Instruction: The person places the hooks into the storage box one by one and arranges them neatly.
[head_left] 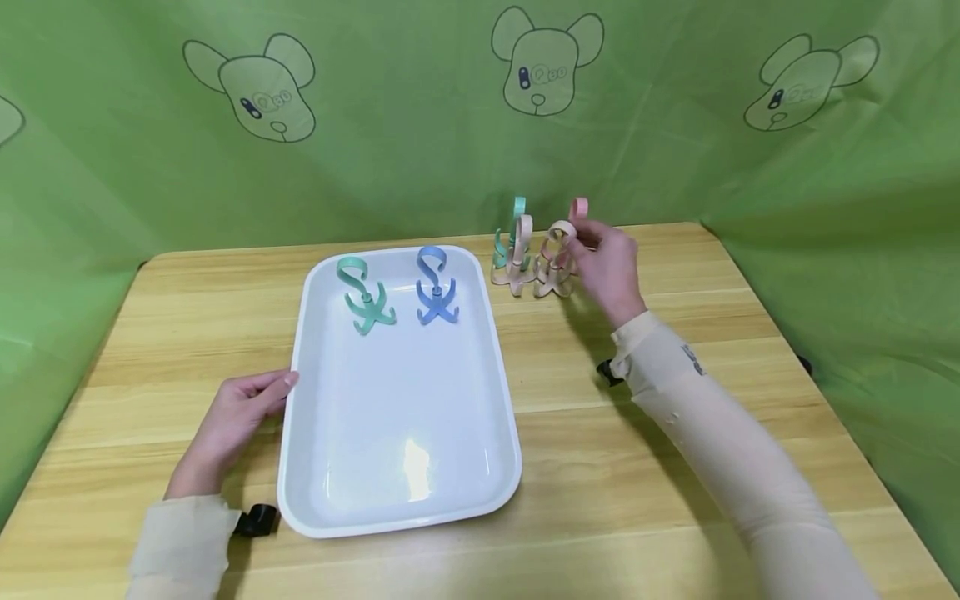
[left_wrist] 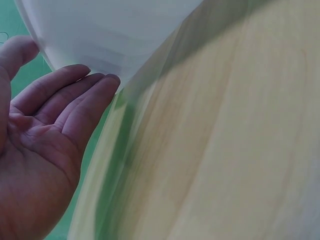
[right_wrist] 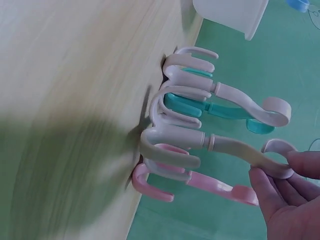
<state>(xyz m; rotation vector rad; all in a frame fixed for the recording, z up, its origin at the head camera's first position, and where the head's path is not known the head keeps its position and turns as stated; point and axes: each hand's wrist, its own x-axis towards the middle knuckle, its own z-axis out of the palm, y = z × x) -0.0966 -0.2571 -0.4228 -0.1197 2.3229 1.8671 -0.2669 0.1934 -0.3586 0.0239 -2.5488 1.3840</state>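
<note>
My right hand (head_left: 611,271) pinches the curled top of a pale pink multi-claw hook (right_wrist: 225,146), between thumb and fingers. The hook's claws stand on the table among a second pale pink hook (right_wrist: 235,95), a teal hook (right_wrist: 225,111) and a brighter pink hook (right_wrist: 210,184). On the left, my left hand (head_left: 240,412) holds the edge of a white tray (head_left: 390,408), its thumb at the rim and its fingers against the outer wall. Inside the tray, toward its far end, a green hook (head_left: 369,310) and a blue hook (head_left: 437,302) stand side by side.
The wooden table (head_left: 600,500) carries the tray and the hooks. A green cloth (head_left: 420,167) with bear-head outlines hangs behind the far edge and along the sides. The hook cluster stands close to that cloth, right of the tray's far corner.
</note>
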